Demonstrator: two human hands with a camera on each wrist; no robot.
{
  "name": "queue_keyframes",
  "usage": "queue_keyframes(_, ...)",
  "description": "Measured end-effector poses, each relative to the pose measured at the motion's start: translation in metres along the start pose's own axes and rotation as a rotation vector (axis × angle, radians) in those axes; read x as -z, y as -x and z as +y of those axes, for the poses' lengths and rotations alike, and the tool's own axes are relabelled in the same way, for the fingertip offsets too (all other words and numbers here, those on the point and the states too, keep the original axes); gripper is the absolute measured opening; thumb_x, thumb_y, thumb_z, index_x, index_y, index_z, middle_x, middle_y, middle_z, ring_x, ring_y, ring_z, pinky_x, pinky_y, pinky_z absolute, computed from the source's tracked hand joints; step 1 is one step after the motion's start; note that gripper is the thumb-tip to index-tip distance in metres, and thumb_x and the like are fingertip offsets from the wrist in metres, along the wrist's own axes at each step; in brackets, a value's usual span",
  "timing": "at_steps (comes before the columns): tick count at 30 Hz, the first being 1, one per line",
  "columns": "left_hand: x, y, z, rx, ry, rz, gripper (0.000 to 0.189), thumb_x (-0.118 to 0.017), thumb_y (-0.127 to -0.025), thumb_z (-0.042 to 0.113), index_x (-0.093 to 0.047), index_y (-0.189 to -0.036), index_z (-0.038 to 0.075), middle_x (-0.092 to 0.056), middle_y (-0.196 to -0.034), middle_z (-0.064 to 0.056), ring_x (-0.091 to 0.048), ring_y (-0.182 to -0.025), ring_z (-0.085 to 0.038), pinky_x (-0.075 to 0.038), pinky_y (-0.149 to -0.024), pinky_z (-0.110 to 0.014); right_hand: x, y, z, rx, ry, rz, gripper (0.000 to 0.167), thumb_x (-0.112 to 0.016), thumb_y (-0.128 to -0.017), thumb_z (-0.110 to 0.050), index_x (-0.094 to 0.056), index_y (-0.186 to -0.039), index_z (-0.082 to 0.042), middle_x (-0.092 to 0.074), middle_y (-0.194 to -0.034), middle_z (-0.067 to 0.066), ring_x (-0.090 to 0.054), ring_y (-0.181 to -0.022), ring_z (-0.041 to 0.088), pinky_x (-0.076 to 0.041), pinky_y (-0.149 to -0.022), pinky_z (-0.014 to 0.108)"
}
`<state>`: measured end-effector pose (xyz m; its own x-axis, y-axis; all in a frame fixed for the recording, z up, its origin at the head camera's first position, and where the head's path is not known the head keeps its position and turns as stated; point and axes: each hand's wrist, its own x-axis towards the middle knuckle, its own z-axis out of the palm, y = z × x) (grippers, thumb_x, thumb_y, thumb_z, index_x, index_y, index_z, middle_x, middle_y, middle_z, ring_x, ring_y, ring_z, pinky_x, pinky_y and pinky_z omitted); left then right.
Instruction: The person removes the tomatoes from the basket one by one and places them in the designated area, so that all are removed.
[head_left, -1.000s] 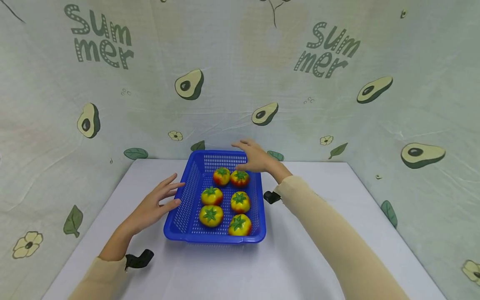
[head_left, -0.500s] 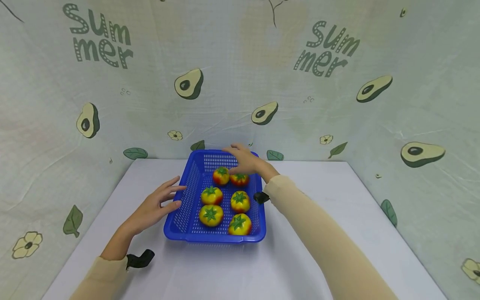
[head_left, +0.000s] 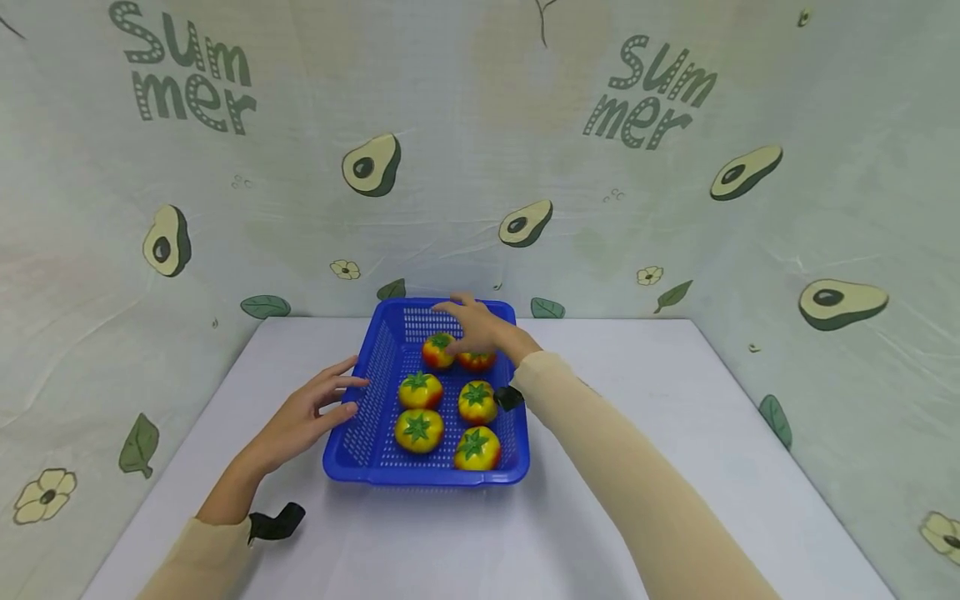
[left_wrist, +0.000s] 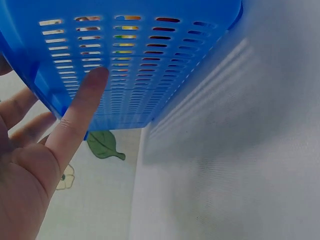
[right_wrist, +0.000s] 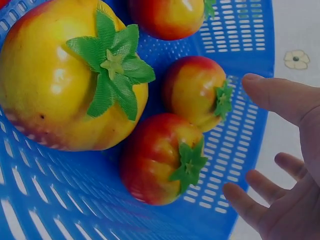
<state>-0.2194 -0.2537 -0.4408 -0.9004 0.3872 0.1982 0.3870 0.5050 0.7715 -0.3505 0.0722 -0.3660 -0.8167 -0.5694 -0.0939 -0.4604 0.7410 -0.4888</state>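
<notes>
A blue plastic basket point(head_left: 426, 475) with slotted walls holds several yellow-and-red tomatoes point(head_left: 418, 431) with green star-shaped leaf tops. My left hand point(head_left: 315, 408) is at the basket's left side, fingers loosely spread along the rim. In the left wrist view, one straight finger point(left_wrist: 80, 115) lies against the slotted outer wall. Over the back of the basket, my right hand point(head_left: 476, 327) hovers with fingers spread and holds nothing. It partly covers the back right tomato point(head_left: 478, 362); the back left tomato point(head_left: 437, 353) lies just below its thumb. The right wrist view shows the hand point(right_wrist: 285, 200) apart from the nearest tomato point(right_wrist: 162, 160).
The basket stands on a white table point(head_left: 637, 433). Behind and beside it hangs a pale cloth point(head_left: 450, 108) printed with avocados, leaves and lettering. A black wrist camera point(head_left: 277, 522) is on the left wrist, another point(head_left: 509, 398) on the right.
My right hand has moved left and slightly down, from the basket's back right corner to over the back tomatoes. The left hand has hardly moved; the head view has shifted slightly.
</notes>
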Motion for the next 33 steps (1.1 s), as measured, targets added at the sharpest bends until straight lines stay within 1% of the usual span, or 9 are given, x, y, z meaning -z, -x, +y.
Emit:
queue_keyframes(3, 0.000, 0.001, -0.002, 0.001, 0.008, -0.003, 0.039, -0.066, -0.107, 0.024, -0.062, -0.145, 0.014, -0.027, -0.174, -0.015, -0.056, -0.135, -0.053, -0.044, -0.107, -0.074, -0.004, -0.004, 0.001, -0.023, 0.019, -0.008, 0.077, -0.077, -0.099, -0.022, -0.038, -0.166, -0.024, -0.013, -0.177, 0.015, -0.017, -0.160, 0.045, -0.029, -0.122, 0.070)
queue_keyframes(8, -0.001, 0.003, -0.006, 0.007, 0.016, -0.018, 0.040, -0.068, -0.106, 0.023, -0.061, -0.144, 0.014, -0.025, -0.174, -0.017, -0.056, -0.135, -0.053, -0.051, -0.103, -0.070, -0.009, -0.007, 0.002, -0.050, 0.037, -0.023, 0.077, -0.076, -0.100, -0.025, -0.037, -0.166, -0.027, -0.013, -0.177, 0.013, -0.016, -0.160, 0.047, -0.029, -0.122, 0.072)
queue_keyframes(14, 0.000, 0.005, -0.011, 0.013, 0.074, -0.040, 0.045, -0.071, -0.104, 0.022, -0.059, -0.147, 0.013, -0.021, -0.176, -0.014, -0.048, -0.142, -0.055, -0.047, -0.108, -0.071, -0.014, -0.010, 0.002, -0.045, 0.034, -0.034, 0.076, -0.076, -0.100, -0.022, -0.039, -0.166, -0.026, -0.015, -0.176, 0.013, -0.017, -0.160, 0.048, -0.030, -0.121, 0.071)
queue_keyframes(20, 0.000, 0.003, -0.011, 0.036, 0.115, -0.062, 0.049, -0.072, -0.103, 0.024, -0.056, -0.149, 0.013, -0.017, -0.178, -0.011, -0.044, -0.146, -0.053, -0.044, -0.111, -0.070, -0.023, -0.014, 0.001, -0.051, 0.053, -0.039, 0.072, -0.076, -0.100, -0.024, -0.043, -0.164, -0.027, -0.018, -0.176, 0.012, -0.016, -0.161, 0.047, -0.029, -0.122, 0.070)
queue_keyframes(26, -0.001, 0.004, -0.012, 0.046, 0.135, -0.058, 0.049, -0.071, -0.103, 0.024, -0.057, -0.149, 0.012, -0.017, -0.178, -0.013, -0.044, -0.146, -0.054, -0.043, -0.112, -0.071, -0.030, -0.020, -0.002, -0.026, 0.084, -0.043, 0.071, -0.077, -0.099, -0.021, -0.045, -0.163, -0.024, -0.020, -0.175, 0.015, -0.015, -0.161, 0.048, -0.027, -0.123, 0.069)
queue_keyframes(31, 0.000, 0.005, -0.015, 0.041, 0.150, -0.059, 0.048, -0.072, -0.103, 0.023, -0.057, -0.148, 0.013, -0.017, -0.178, -0.011, -0.041, -0.147, -0.053, -0.043, -0.113, -0.071, -0.036, -0.024, -0.002, -0.032, 0.092, -0.052, 0.070, -0.076, -0.100, -0.020, -0.045, -0.163, -0.025, -0.020, -0.175, 0.012, -0.015, -0.162, 0.045, -0.028, -0.124, 0.067)
queue_keyframes(33, 0.000, 0.004, -0.015, 0.038, 0.154, -0.059, 0.048, -0.072, -0.103, 0.023, -0.058, -0.148, 0.015, -0.017, -0.178, -0.010, -0.040, -0.148, -0.051, -0.042, -0.113, -0.070, -0.038, -0.026, -0.001, -0.027, 0.089, -0.056, 0.069, -0.076, -0.100, -0.019, -0.046, -0.162, -0.026, -0.022, -0.175, 0.012, -0.018, -0.161, 0.043, -0.030, -0.125, 0.065)
